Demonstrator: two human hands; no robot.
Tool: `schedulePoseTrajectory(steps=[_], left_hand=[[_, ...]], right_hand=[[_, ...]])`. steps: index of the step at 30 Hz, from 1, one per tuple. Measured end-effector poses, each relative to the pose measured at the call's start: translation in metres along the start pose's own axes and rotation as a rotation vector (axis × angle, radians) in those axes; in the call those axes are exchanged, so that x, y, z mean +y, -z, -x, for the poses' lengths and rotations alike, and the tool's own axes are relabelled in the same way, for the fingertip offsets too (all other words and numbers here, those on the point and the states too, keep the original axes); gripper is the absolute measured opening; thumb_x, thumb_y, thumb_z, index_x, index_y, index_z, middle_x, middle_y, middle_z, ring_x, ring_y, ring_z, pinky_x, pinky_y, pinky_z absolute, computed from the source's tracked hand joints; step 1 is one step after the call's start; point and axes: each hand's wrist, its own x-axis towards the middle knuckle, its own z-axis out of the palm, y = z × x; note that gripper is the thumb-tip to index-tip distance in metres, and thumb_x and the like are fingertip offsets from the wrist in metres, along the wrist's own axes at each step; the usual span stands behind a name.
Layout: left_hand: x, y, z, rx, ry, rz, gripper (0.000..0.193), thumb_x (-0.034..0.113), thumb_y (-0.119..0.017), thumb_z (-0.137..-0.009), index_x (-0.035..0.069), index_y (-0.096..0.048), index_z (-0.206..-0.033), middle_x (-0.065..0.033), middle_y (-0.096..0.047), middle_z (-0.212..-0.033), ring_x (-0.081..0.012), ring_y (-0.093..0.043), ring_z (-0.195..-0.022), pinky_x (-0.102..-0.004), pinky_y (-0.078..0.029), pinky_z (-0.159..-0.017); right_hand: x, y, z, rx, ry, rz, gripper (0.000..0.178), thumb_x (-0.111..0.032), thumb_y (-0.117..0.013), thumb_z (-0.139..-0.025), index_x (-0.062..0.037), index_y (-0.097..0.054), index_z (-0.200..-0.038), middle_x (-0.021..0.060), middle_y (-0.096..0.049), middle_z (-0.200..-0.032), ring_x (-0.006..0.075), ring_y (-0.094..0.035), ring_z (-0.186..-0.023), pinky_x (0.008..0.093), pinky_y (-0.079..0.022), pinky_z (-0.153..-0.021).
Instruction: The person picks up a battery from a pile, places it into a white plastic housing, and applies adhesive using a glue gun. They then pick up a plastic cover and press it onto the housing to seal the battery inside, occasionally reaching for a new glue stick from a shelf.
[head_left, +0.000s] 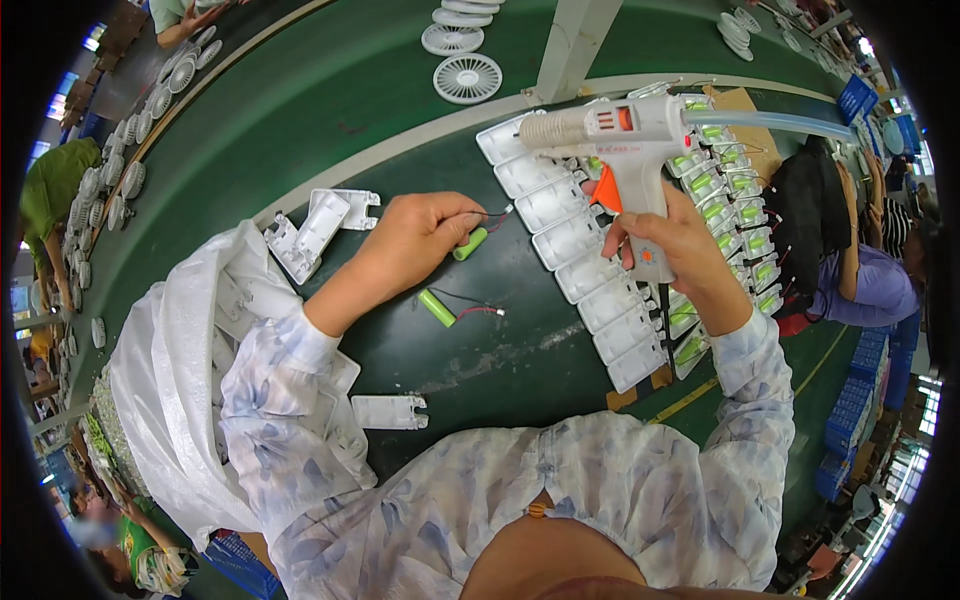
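Observation:
My right hand [672, 252] grips the handle of a white glue gun [620, 140] with an orange trigger, its nozzle pointing left over a row of white plastic housings [575, 240]. My left hand [420, 235] pinches a small green cylindrical battery [470, 243] with red and black wires, just left of that row. A second green battery [437, 307] with wires lies on the dark green table [500, 350] below my left hand.
More housings holding green batteries [735, 215] lie to the right on cardboard. Loose white housings [320, 225] and a white bag [170, 370] sit at left. Round white fan grilles [467, 78] lie on the conveyor beyond. Another person's arm [850, 260] is at right.

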Motion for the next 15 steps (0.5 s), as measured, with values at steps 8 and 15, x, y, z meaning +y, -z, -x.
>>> schedulePoseTrajectory(steps=[8, 15], left_hand=[[-0.017, 0.021, -0.021, 0.108, -0.078, -0.214, 0.023, 0.016, -0.066, -0.088, 0.002, -0.071, -0.106, -0.0154, -0.07, -0.096, -0.0338, -0.067, -0.086, -0.0386, -0.053, -0.077], [-0.014, 0.01, -0.028, 0.214, -0.202, -0.774, 0.024, 0.017, -0.077, -0.077, 0.006, -0.062, -0.092, -0.0134, -0.066, -0.09, -0.0338, -0.066, -0.083, -0.044, -0.053, -0.072]], right_hand=[[0.007, 0.002, -0.006, 0.005, -0.016, 0.076, 0.031, -0.011, -0.059, -0.088, 0.0012, -0.054, -0.115, 0.0077, -0.062, -0.078, 0.0148, -0.06, -0.062, 0.0286, -0.047, -0.055], [0.008, 0.002, -0.006, -0.02, -0.039, 0.137, 0.024, -0.013, -0.059, -0.089, -0.0008, -0.055, -0.109, 0.0047, -0.059, -0.071, 0.0124, -0.055, -0.057, 0.0269, -0.041, -0.055]])
